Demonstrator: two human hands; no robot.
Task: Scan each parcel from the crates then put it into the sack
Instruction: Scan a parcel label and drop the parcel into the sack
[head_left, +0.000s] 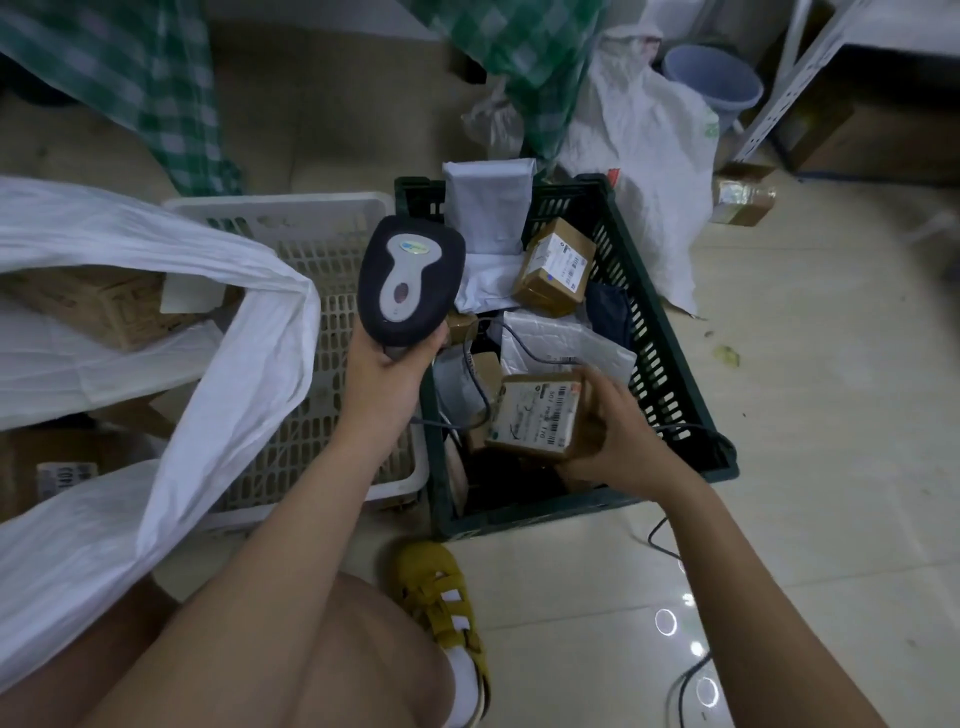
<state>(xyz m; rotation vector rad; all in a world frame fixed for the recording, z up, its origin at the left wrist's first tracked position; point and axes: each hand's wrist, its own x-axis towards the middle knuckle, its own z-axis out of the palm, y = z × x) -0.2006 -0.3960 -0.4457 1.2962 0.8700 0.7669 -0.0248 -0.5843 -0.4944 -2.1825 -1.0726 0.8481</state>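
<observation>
rounded scanner (410, 280), boxy cardboard parcel (535, 415) (labelled)

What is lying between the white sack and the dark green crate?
In the head view, a white plastic crate sits between the white sack and the dark green crate. The left hand holds the scanner above it.

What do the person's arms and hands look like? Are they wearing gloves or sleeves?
No gloves and no sleeves show. Both forearms are bare up to the frame's edge, and the left hand and right hand are bare too. No watch, ring or bracelet is visible.
</observation>
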